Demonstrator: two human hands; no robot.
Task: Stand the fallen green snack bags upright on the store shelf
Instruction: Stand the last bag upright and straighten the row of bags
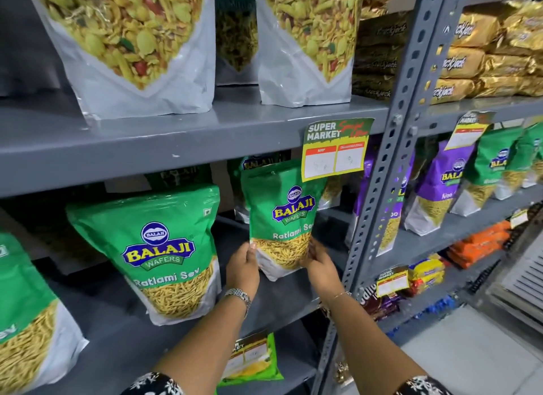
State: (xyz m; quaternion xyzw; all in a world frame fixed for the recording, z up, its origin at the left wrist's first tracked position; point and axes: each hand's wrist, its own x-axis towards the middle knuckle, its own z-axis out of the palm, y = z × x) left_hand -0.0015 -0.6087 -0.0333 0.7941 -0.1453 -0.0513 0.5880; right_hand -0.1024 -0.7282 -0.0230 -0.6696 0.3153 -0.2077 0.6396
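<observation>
A green Balaji Ratlami Sev bag (282, 215) stands upright on the grey middle shelf (279, 300), held at its lower corners by both hands. My left hand (243, 269) grips its bottom left edge. My right hand (320, 263) grips its bottom right edge. A second green bag (158, 247) stands upright to the left of it, leaning slightly. A third green bag (26, 312) stands at the far left, partly cut off. More green bags (258, 165) are half hidden behind.
The shelf above (176, 136) carries big white mixture pouches (132, 44). A yellow price tag (335, 150) hangs over the held bag's top right. A perforated steel upright (379, 189) borders the right side. Purple and green bags (446, 186) fill the neighbouring bay.
</observation>
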